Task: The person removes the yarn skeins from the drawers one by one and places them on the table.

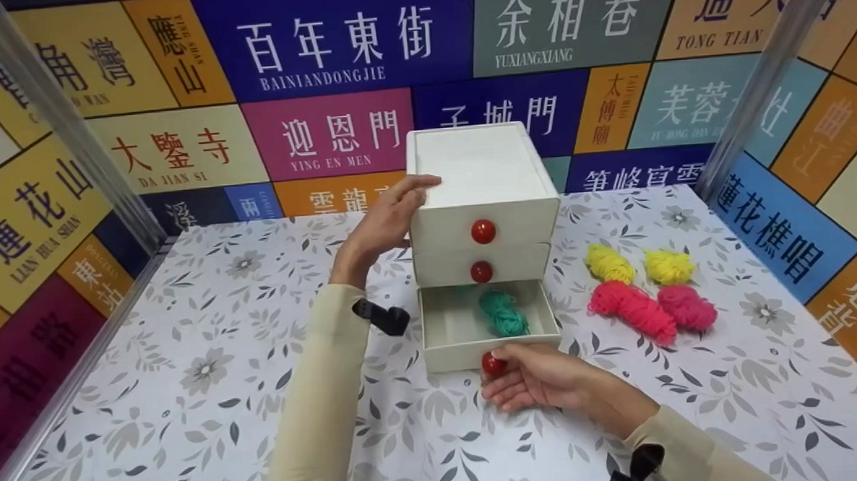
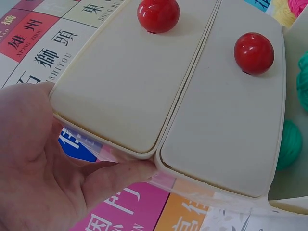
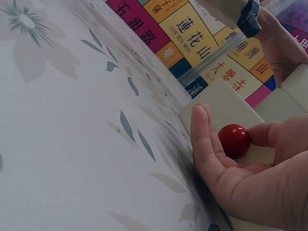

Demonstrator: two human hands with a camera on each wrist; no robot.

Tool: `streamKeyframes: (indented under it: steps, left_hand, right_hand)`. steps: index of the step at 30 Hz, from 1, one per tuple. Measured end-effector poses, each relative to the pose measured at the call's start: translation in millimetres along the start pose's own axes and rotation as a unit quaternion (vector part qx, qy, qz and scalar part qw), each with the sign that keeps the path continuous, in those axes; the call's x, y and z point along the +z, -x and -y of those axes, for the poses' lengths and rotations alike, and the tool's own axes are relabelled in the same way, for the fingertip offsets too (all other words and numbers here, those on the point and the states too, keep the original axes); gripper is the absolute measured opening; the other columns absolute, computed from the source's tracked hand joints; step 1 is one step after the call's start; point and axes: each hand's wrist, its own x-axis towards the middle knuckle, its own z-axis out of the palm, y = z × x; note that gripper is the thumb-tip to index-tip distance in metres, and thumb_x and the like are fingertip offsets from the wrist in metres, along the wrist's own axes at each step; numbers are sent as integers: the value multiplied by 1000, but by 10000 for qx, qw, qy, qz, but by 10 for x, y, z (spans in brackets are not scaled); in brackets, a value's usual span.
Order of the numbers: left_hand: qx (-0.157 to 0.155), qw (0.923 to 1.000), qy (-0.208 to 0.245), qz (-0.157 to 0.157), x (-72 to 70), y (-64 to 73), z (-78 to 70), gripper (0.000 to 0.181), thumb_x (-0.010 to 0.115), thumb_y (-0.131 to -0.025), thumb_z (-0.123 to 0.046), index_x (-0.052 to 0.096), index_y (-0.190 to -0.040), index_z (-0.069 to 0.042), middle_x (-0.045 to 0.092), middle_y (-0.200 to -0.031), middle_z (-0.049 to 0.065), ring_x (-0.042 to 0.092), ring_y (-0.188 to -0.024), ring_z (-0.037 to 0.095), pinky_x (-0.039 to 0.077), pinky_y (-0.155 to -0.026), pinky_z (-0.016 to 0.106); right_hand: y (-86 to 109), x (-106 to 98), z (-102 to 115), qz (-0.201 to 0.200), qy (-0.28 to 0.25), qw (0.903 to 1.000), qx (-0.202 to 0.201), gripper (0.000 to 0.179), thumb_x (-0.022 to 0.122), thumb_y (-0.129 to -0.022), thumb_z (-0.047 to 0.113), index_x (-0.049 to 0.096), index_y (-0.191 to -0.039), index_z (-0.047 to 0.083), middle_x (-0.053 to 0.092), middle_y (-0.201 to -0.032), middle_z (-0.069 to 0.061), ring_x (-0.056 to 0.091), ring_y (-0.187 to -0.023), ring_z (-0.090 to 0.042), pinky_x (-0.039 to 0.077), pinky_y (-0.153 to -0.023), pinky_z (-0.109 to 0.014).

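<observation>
A small white drawer cabinet (image 1: 479,166) with three drawers and round red knobs stands on the table. My left hand (image 1: 391,217) grips its upper left edge, fingers over the top and thumb along the side, as the left wrist view (image 2: 101,180) shows. The bottom drawer (image 1: 444,357) is pulled out; the upper two are closed. Inside lies a green yarn skein (image 1: 504,313), and a second green bundle (image 2: 289,147) shows in the left wrist view. My right hand (image 1: 539,380) pinches the bottom drawer's red knob (image 3: 234,140) between thumb and fingers.
Right of the cabinet lie two yellow yarn skeins (image 1: 610,263), a red skein (image 1: 633,312) and a pink skein (image 1: 687,307). The table (image 1: 212,423) has a leaf-patterned cover. Behind stands a wall of colourful sign panels (image 1: 333,42), with clear upright posts at the corners.
</observation>
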Motion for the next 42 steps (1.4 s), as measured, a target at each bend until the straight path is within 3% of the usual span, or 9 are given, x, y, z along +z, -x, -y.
streamKeyframes:
  steps: [16, 33, 42]
  left_hand:
    - [-9, 10000, -28, -34, 7, 1, 32, 39, 35, -109, -31, 50, -145, -29, 41, -156, 8, 57, -126, 33, 53, -98, 63]
    - [115, 9999, -59, 2, -18, 30, 29, 41, 34, -109, -33, 48, -146, -26, 42, -155, 11, 57, -125, 35, 53, -97, 62]
    - [-7, 10000, -51, 1, -9, 13, 15, 40, 34, -109, -32, 49, -146, -27, 43, -155, 11, 59, -123, 34, 54, -98, 60]
  right_hand:
    - [178, 118, -110, 316, 252, 9990, 178, 39, 44, -105, 33, 58, -110, -2, 72, -85, -6, 69, -71, -12, 62, -69, -24]
    - [351, 283, -191, 290, 734, 9964, 319, 48, 43, -104, 37, 59, -113, -7, 70, -81, -6, 68, -67, -12, 61, -63, -25]
    - [431, 323, -219, 243, 871, 9952, 372, 48, 43, -104, 39, 58, -112, -6, 69, -80, -7, 68, -66, -12, 61, -60, -25]
